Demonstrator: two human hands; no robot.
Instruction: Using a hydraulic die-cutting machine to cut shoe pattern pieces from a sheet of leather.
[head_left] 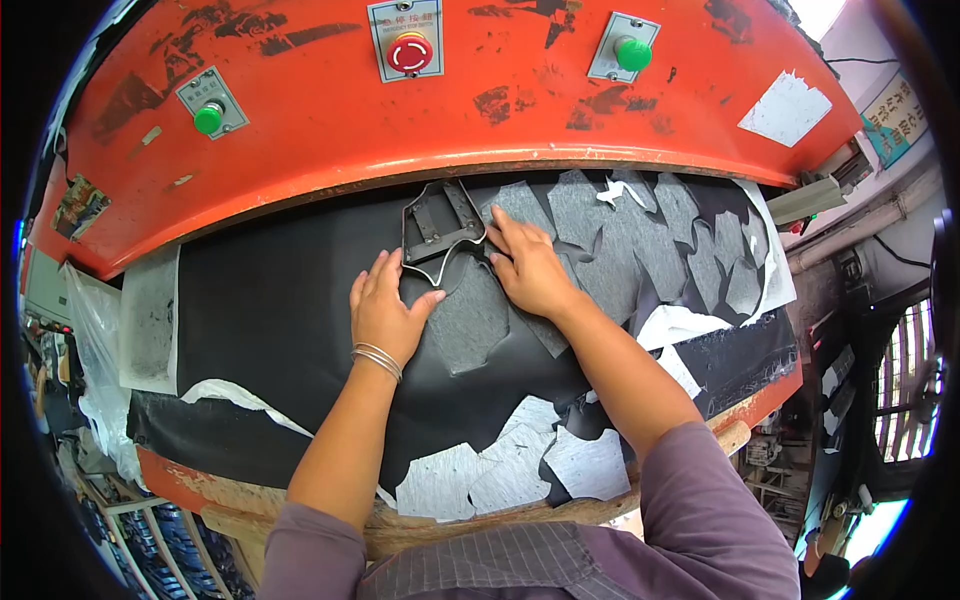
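Note:
A metal cutting die [432, 254] with a shaped outline and a crossbar frame lies on a black sheet of material [275, 290], near the far edge. My left hand [385, 315] grips its near left side, index fingertip against the wall and thumb by the pointed near end. My right hand [535, 265] holds the die's right edge with its fingertips, the palm low over grey cut openings. Just below the die is a grey cut shape [465, 325], partly under the right hand's side. Several grey cut pieces [520, 465] lie in an overlapping pile at the near edge.
An orange machine beam [300, 130] spans the far side, with a red stop button [409, 54] and green buttons [208, 119] [632, 54]. Torn black remnants [660, 250] and white scraps [680, 325] lie at right. A wooden rail [390, 535] borders the near edge.

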